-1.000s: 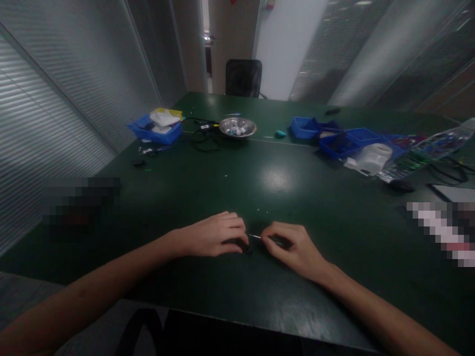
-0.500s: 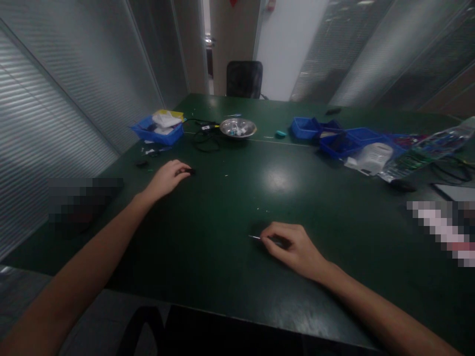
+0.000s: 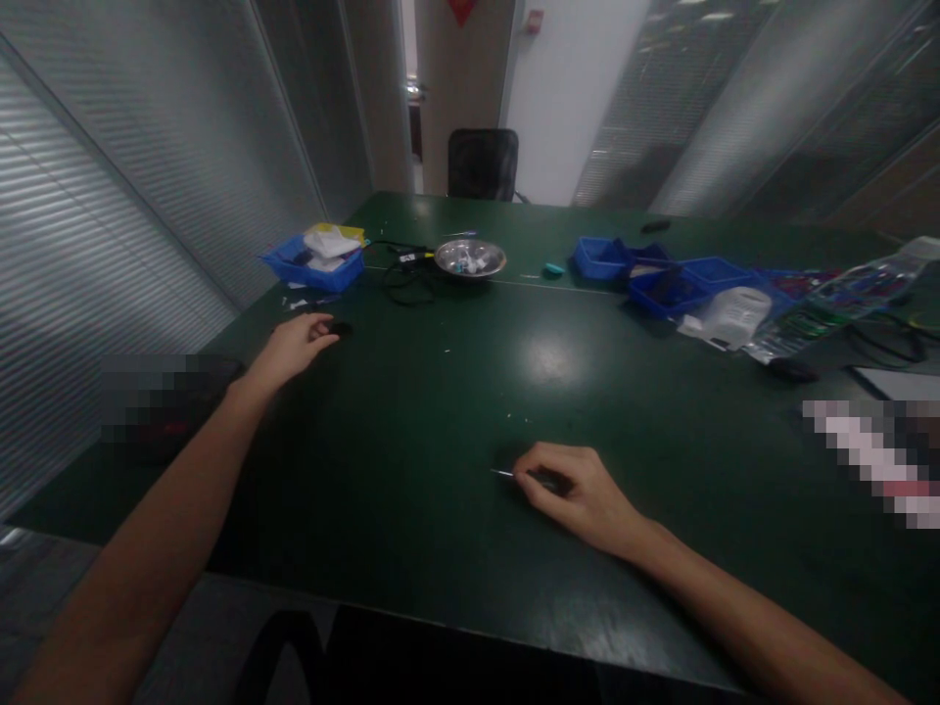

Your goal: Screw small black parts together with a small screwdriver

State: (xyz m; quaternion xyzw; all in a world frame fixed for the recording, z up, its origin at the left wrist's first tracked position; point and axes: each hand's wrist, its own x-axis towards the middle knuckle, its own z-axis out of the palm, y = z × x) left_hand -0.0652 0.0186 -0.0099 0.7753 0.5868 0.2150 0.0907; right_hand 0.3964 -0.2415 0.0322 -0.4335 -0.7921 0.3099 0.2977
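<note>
The right hand [image 3: 577, 490] pinches a slim, silver metal-shafted tool [image 3: 502, 473], tip leftward, over the dark green tabletop [image 3: 411, 441]. Farther left, the left hand [image 3: 290, 348] pinches a small black object [image 3: 341, 329] between thumb and fingers, nearer the blue plastic bin [image 3: 330, 280] than the round, shiny metal bowl [image 3: 470, 271].

The desk [image 3: 411, 431] has wide room between the left hand [image 3: 292, 343] and right hand [image 3: 577, 485]. Farther off, a blue box [image 3: 323, 280], black cord [image 3: 411, 258] and shiny bowl [image 3: 470, 273] get in the way. Between bowl and blue trays [image 3: 599, 264] is a gap with a teal thing [image 3: 553, 269].
</note>
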